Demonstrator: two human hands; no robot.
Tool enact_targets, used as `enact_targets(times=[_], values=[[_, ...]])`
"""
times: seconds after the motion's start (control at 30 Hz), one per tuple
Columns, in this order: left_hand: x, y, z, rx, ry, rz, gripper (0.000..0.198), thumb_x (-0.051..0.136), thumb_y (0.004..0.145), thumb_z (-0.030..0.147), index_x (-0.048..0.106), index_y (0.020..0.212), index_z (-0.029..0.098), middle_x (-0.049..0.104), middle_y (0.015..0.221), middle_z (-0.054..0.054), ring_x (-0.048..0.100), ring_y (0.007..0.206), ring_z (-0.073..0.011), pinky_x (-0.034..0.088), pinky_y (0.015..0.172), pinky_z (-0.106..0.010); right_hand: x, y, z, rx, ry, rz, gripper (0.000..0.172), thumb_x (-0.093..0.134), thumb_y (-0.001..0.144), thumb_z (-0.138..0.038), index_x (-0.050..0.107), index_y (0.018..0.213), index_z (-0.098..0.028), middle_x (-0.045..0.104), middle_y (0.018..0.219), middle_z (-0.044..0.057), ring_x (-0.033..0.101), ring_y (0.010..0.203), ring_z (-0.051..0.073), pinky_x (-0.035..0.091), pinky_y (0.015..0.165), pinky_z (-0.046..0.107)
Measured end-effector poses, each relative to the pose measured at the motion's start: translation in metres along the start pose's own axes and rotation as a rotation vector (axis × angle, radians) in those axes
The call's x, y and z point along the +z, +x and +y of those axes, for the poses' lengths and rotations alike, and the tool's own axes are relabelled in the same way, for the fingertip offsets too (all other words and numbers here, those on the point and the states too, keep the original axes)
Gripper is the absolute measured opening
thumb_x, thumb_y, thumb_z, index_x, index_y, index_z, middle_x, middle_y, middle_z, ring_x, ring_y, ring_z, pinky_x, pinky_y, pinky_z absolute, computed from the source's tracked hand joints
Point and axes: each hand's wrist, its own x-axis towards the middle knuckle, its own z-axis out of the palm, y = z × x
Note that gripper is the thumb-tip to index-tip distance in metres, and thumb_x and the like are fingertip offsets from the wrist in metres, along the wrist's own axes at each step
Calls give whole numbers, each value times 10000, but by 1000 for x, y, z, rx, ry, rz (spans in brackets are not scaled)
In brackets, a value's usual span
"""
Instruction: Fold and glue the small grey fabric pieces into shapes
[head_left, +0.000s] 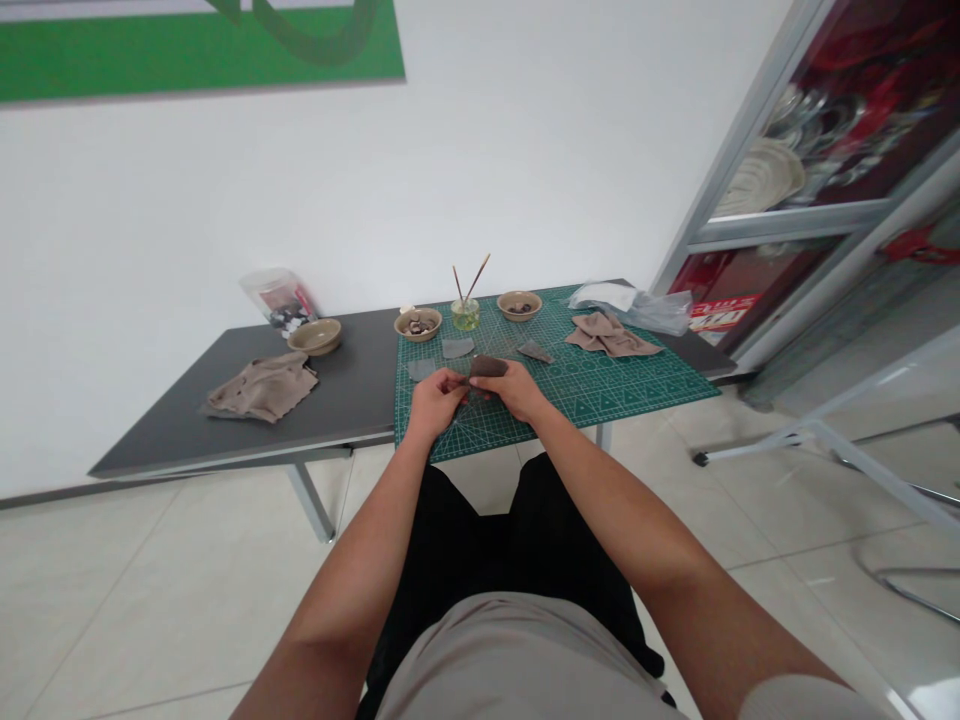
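Both hands meet over the front part of a green cutting mat [600, 385]. My right hand [516, 390] is closed on a small brown sheet that looks like sandpaper [489, 366], with the thumb across it. Close beside it, my left hand [436, 402] has its fingers pinched together at the sheet's left edge. Whatever lies between those fingertips is too small to make out. Just beyond the hands lie grey sheets [457, 347], and a darker folded piece [536, 352] is to the right.
Behind are a bowl of dark pieces [418, 324], a glass jar with two brushes [466, 316] and a second bowl [519, 306]. A brown cloth [609, 335] and plastic bag [637, 303] lie right. Leftward are another cloth [266, 387], bowl [315, 338] and clear container [279, 300].
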Motion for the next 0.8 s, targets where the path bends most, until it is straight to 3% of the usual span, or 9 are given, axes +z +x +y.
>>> enact_targets(times=[0.8], values=[[-1, 1, -2, 4, -13, 6, 126, 648, 727, 278, 650, 806, 181, 627, 605, 31, 611, 571, -137, 448, 581, -244, -4, 4, 8, 17, -40, -3, 272, 790, 607, -359, 648, 699, -146, 564, 610, -23, 460, 539, 100, 351, 518, 256]])
